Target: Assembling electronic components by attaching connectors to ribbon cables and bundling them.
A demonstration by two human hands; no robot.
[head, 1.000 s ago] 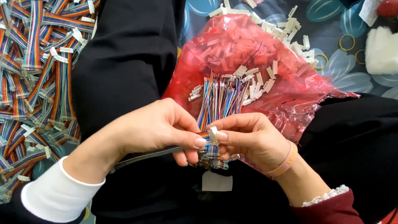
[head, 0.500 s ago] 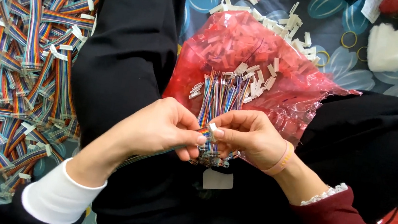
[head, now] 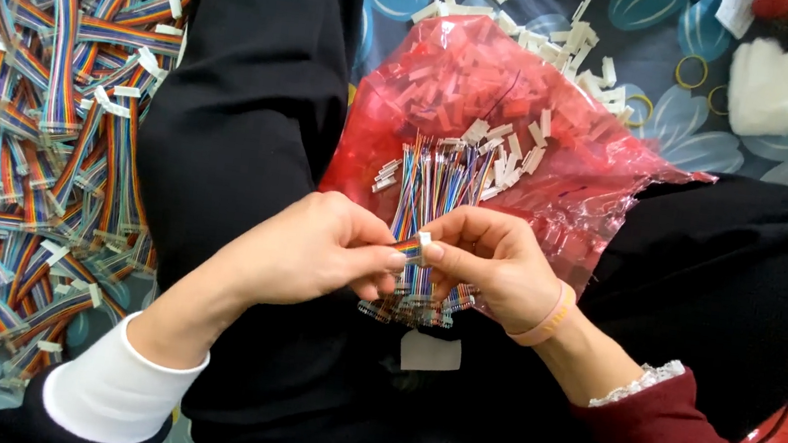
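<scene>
Your left hand [head: 310,251] and right hand [head: 489,263] pinch rainbow ribbon cable [head: 408,245] and white connector [head: 423,239], just below red bag [head: 489,103]. Light, floppy; grip the stiff connector.

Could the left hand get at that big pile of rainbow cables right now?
Probably, but not freely: the left hand is pinching a small connector together with the right hand. The cable pile lies uncovered beyond the person's left leg.

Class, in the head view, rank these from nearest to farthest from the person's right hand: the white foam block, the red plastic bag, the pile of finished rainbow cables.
From the right hand:
1. Red plastic bag, just above, on the lap.
2. White foam block, upper right.
3. Pile of finished rainbow cables, far left.
</scene>
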